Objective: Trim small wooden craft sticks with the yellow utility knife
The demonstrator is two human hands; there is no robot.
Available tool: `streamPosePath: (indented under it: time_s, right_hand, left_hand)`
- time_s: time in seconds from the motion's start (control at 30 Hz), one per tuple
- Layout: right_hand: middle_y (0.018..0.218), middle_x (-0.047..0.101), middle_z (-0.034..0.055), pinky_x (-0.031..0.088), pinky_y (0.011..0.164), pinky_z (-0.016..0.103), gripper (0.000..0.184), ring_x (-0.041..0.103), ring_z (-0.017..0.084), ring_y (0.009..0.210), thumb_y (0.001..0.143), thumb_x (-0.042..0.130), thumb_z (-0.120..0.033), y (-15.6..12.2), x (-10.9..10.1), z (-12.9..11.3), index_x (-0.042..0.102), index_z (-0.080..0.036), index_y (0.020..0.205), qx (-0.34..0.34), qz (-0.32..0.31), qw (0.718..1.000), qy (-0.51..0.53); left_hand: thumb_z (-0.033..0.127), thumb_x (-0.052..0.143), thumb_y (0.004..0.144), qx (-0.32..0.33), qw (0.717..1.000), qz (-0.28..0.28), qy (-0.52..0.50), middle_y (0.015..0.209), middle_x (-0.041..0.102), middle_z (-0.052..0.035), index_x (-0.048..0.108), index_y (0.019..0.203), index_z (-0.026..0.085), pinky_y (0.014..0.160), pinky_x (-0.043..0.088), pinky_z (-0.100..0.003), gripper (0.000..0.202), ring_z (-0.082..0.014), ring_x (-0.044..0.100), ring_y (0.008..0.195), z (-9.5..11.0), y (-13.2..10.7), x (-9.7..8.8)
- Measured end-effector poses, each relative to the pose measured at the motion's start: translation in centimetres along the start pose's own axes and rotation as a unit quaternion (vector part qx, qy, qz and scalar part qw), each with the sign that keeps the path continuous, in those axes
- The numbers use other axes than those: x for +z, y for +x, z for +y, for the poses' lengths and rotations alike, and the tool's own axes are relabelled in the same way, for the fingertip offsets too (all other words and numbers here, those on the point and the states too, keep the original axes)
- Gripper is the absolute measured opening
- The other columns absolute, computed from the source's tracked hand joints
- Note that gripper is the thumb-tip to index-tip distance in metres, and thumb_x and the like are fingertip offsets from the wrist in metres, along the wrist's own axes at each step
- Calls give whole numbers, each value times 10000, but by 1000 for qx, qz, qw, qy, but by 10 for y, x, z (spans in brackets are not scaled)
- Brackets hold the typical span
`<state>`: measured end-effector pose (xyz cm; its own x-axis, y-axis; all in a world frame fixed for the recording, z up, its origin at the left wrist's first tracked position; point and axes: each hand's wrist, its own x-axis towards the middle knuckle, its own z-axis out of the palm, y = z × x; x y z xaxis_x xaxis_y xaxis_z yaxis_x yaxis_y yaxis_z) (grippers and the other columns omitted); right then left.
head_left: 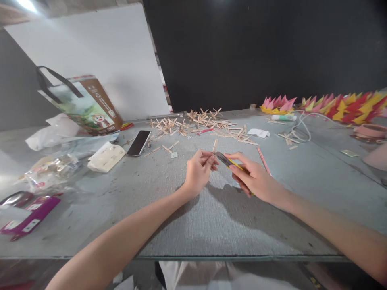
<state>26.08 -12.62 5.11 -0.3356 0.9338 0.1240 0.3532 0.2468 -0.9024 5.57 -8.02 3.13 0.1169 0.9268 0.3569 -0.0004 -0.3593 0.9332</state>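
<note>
Between the fingertips of my left hand [199, 169] is a thin wooden craft stick [215, 146], its upper end poking up above the fingers. My right hand [252, 175] is closed around a yellow and dark utility knife [226, 160]. The front end of the knife touches or nearly touches the stick at my left fingertips; the blade itself is too small to make out. Both hands are just above the grey table [193, 225]. Behind them lies a loose heap of craft sticks [205, 119], some joined in crosses.
A phone [139, 143], folded paper [106, 157], plastic wrappers [51, 171] and a shopping bag [87, 104] are on the left. A pink patterned strip [264, 160] lies beside my right hand. Further right are a glue tube [283, 117], white cable [306, 129] and folded-paper pieces [347, 106].
</note>
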Motion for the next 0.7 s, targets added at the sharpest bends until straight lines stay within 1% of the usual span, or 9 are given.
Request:
streamPosePath:
  time_s: [0.17,0.3,0.4,0.7]
  right_hand:
    - [632,496,-107,429,348,215,495,411,93,372,1065,516,-536,1,0,1,472,-329,1513,31,-17,996,82]
    - [671,507,-108,430,336,200,493,383,77,374,1061,531,-530,2,2,4,443,-346,1510,41,-30,991,126]
    - [672,492,-113,436,336,196,490,379,74,376,1063,534,-534,3,4,5,429,-344,1502,42,-36,988,144]
    - [656,468,-119,422,331,187,485,354,74,388,1066,530,-525,2,8,3,415,-333,1497,44,-33,985,165]
  left_hand:
    - [442,649,992,-5,1000,-5,-23,801,753,-47,528,968,194,642,525,-284,276,-124,657,613,-2,1,1]
    - [478,665,978,-12,999,-9,-43,792,749,-45,518,976,196,638,524,-292,318,-127,657,607,-4,1,2]
    - [501,682,962,-24,998,-9,-54,769,745,-39,513,967,199,630,518,-294,346,-129,653,598,-4,2,3]
    - [466,732,934,-56,991,-22,-116,737,723,-26,524,967,186,601,483,-282,350,-117,622,574,-2,3,4]
